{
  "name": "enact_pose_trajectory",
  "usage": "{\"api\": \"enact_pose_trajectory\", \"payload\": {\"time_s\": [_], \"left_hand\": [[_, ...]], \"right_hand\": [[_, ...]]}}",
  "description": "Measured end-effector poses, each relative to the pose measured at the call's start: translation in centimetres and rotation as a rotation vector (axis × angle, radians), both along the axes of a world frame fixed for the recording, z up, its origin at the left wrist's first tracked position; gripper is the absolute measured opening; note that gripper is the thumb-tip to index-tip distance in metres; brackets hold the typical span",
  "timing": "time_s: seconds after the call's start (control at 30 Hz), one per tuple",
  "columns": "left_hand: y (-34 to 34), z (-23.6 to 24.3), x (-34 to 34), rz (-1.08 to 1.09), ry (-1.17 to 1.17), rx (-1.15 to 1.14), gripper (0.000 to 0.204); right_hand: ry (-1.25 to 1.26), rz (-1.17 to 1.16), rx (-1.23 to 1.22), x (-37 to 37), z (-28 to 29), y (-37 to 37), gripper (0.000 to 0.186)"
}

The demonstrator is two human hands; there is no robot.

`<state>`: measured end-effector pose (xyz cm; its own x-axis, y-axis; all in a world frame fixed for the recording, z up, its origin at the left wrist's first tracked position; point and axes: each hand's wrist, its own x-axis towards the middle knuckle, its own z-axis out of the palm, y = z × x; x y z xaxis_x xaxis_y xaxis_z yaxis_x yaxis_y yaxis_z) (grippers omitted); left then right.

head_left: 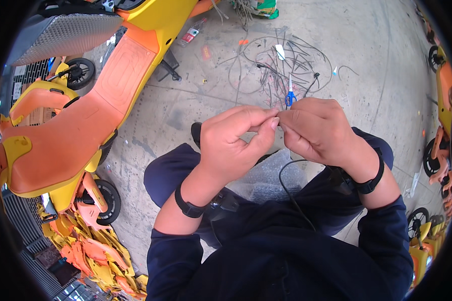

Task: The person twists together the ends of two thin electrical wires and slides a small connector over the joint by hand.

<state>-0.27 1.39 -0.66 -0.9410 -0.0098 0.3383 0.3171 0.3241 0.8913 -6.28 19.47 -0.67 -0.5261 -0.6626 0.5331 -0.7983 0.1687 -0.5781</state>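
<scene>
My left hand [241,140] and my right hand [316,128] meet in front of me, thumb and forefinger of each pinched together at the tips. Whatever they pinch is too small and covered to make out. Just beyond them, scissors with blue handles [290,99] lie on the floor, blades pointing away. A loose tangle of dark cut wires [299,62] spreads around the blades. Under my hands, between my legs, is a sheet of bubble wrap [268,183]. A thin black cable [282,181] loops from below my right hand across my lap.
A yellow and orange scooter [65,145] stands close on the left. Behind it lies a pile of orange and yellow panels [93,251]. A plastic bottle [192,34] and a green bag [266,9] lie farther off. More scooters [444,95] line the right side.
</scene>
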Motion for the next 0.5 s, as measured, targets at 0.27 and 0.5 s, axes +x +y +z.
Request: {"api": "enact_pose_trajectory", "payload": {"time_s": [0.27, 0.5], "left_hand": [[-0.17, -0.18, 0.2, 0.003, 0.03, -0.085, 0.009], [-0.1, -0.71, 0.53, -0.015, -0.084, 0.129, 0.005]], "right_hand": [[0.031, 0.02, 0.0, 0.28, 0.23, -0.1, 0.016], [-0.012, 0.064, -0.06, 0.35, 0.47, -0.08, 0.017]]}}
